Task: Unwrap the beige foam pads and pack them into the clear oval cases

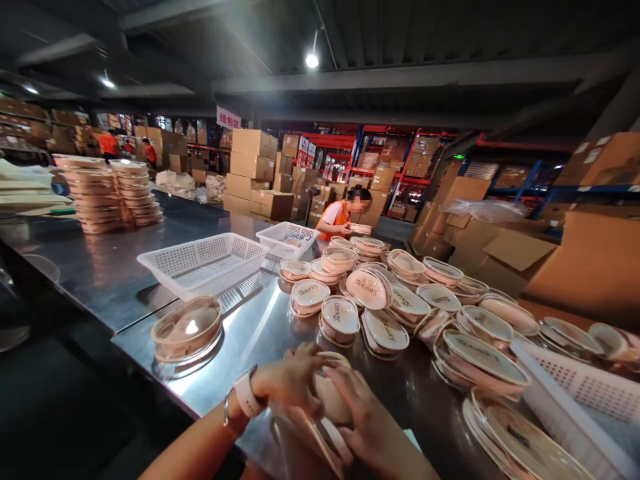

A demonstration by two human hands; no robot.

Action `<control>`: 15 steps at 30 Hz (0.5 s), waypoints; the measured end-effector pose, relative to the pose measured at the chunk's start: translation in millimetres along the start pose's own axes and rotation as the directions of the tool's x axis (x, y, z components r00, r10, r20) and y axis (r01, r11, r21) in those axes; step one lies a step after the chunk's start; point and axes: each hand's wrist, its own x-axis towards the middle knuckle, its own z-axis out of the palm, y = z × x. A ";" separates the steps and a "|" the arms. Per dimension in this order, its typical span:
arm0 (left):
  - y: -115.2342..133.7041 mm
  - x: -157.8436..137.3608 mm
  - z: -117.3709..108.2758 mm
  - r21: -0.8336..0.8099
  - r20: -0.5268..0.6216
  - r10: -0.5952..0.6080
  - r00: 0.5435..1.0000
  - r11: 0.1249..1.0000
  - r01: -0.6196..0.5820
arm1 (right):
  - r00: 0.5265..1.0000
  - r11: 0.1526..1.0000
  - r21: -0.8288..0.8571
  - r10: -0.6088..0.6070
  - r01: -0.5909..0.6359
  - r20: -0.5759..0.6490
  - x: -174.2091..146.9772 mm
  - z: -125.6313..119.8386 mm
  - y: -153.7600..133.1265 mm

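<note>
In front of me, both hands are on an oval pouch (331, 397) with a beige face and a clear rim, tilted up off the metal table. My left hand (290, 379), a white band on its wrist, has its fingers curled over the pouch's left edge. My right hand (361, 415) grips the opposite side, fingers bent across the face. Part of the pouch's lower side is hidden or blurred. Beyond my hands lies a pile of similar oval pouches (340, 319), many lettered on top. To the left, another oval pouch (187, 327) rests alone.
White perforated baskets stand on the table: a large basket (167, 267), a smaller basket (267, 232) behind, and a basket (575, 407) at right. Tall pouch stacks (95, 193) rise at far left. Across the table, a person in an orange vest (341, 217) holds a pouch. Cartons (253, 167) fill the background.
</note>
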 end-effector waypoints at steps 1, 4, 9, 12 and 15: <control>2.4 3.0 7.0 0.003 -0.008 0.002 1.000 1.000 -0.002 | 0.999 0.999 0.011 -0.040 0.040 0.004 5.2 3.4 2.2; -5.1 15.6 23.1 -0.010 -0.047 0.015 0.999 1.000 -0.015 | 0.986 0.999 0.022 -0.034 0.039 -0.165 12.4 3.3 20.9; -33.9 41.2 40.7 -0.103 -0.092 0.190 0.977 0.975 -0.199 | 0.980 0.984 -0.038 0.170 -0.175 -0.106 12.9 -28.4 50.9; -52.9 61.4 53.3 -0.185 -0.149 0.236 0.960 0.947 -0.262 | 0.918 0.926 0.287 0.318 -0.247 -0.237 13.5 -42.9 76.3; -77.5 78.1 64.3 -0.274 -0.149 0.208 0.967 0.931 -0.242 | 0.554 0.790 0.603 0.553 -0.112 -0.622 8.9 -45.6 114.4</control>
